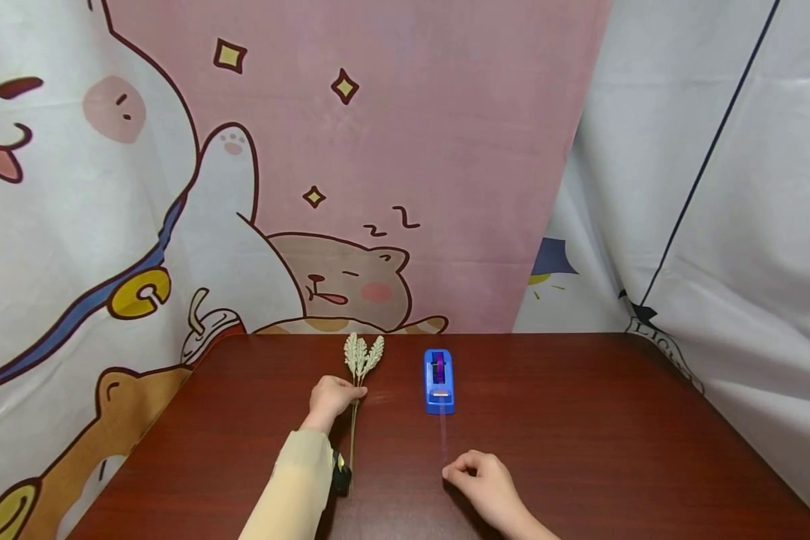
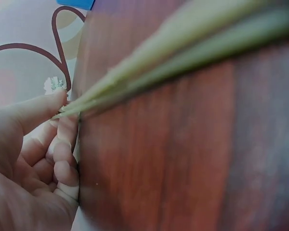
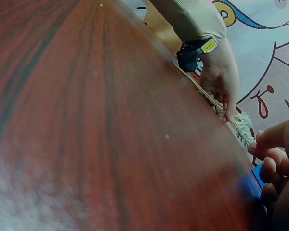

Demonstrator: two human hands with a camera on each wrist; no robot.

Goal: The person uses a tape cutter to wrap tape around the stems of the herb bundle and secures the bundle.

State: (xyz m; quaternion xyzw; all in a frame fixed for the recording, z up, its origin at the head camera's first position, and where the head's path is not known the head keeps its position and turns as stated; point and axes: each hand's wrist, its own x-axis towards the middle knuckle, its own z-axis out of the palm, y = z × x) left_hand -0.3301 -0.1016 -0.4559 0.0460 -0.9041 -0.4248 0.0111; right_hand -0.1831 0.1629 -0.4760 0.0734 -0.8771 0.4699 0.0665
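My left hand [image 1: 333, 395] pinches a small bunch of dried flower stems [image 1: 353, 435] just under their cream, wheat-like heads [image 1: 361, 355]. In the left wrist view the stems [image 2: 135, 72] run blurred from between thumb and fingers [image 2: 66, 173]. To the right stands a blue tape dispenser [image 1: 439, 405] with a purple roll core [image 1: 439, 367]. A clear strip of tape [image 1: 443, 435] stretches from its cutter toward me, and my right hand [image 1: 484, 484] pinches the strip's near end between thumb and forefinger. The right wrist view shows this hand [image 3: 279, 163] at the edge, its tape hard to make out.
All of this is on a dark reddish-brown wooden table [image 1: 580, 420]. Behind it hangs a cartoon-printed cloth [image 1: 445, 150], with a white cloth [image 1: 736, 225] at the right. A black wrist camera [image 1: 341, 476] sits on my left wrist beside the stems.
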